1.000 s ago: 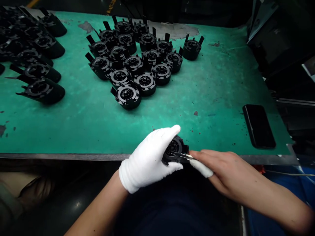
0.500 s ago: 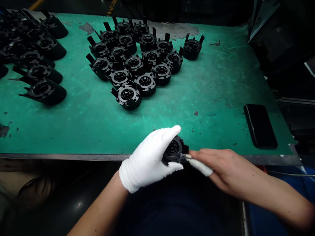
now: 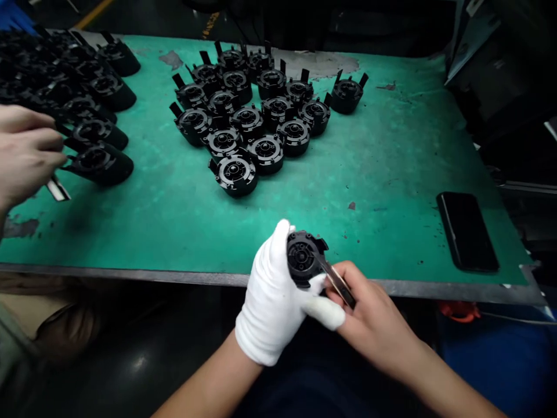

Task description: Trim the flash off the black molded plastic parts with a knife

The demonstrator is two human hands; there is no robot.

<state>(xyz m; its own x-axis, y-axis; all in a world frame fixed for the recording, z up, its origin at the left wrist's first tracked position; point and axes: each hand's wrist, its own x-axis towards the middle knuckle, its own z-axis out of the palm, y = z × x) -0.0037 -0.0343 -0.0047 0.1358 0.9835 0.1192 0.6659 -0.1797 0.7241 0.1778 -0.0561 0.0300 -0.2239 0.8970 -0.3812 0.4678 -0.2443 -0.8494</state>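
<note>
My left hand [image 3: 272,302], in a white glove, grips a round black plastic housing [image 3: 303,255] just over the table's front edge. Its face, with concentric rings and small holes, is turned up towards me. My right hand [image 3: 369,316] is bare except for a white cover on the thumb. Its fingers are closed on a slim knife [image 3: 340,284] with a pointed grey tip and a dark handle end. The tip lies against the right side of the housing's face; whether it cuts in I cannot tell.
Several similar black housings [image 3: 235,171] stand grouped on the green table mat [image 3: 174,232]. More housings [image 3: 102,162] crowd the left, where another person's hand [image 3: 26,154] holds a slim tool [image 3: 58,188]. A black phone [image 3: 467,232] lies near the right edge.
My left hand has turned more upright with the housing. My right hand has swung lower, and the knife now points up-left across the housing's face. Another person's hand has appeared at left.
</note>
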